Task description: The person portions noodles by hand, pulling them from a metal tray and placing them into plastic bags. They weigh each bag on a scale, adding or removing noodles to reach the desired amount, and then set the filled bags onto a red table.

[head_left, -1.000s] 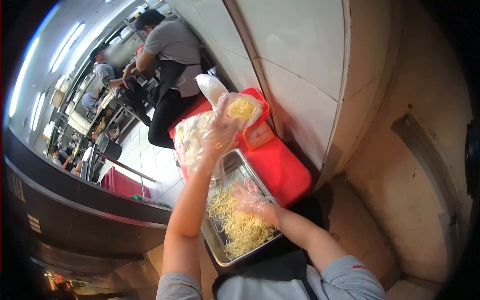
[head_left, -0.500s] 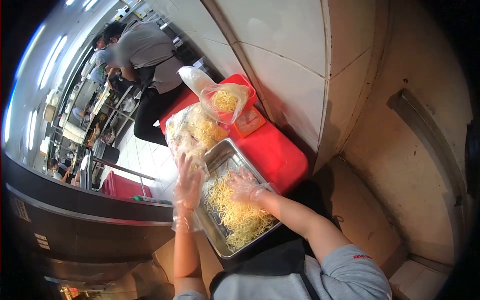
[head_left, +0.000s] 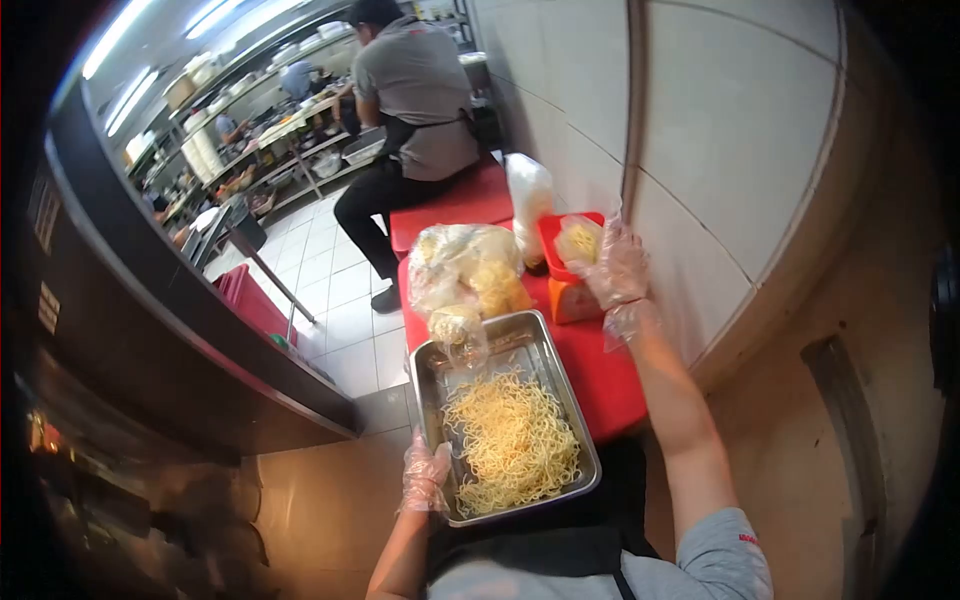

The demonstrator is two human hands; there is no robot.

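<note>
- what's the tray (head_left: pixel 547 370) made of?
- metal, smooth, with a shine along the rim.
- and the gloves (head_left: pixel 425 480)?
- thin clear plastic, wrinkled and glossy. the big bag (head_left: pixel 440 262) is filmy plastic too, creased and shiny.
- the red tabletop (head_left: pixel 600 390)?
- smooth, plastic by its look.
- the wall tiles (head_left: pixel 740 200)?
- smooth, softly glossy.
- and the sleeve (head_left: pixel 722 560)?
- matt cloth.
</note>
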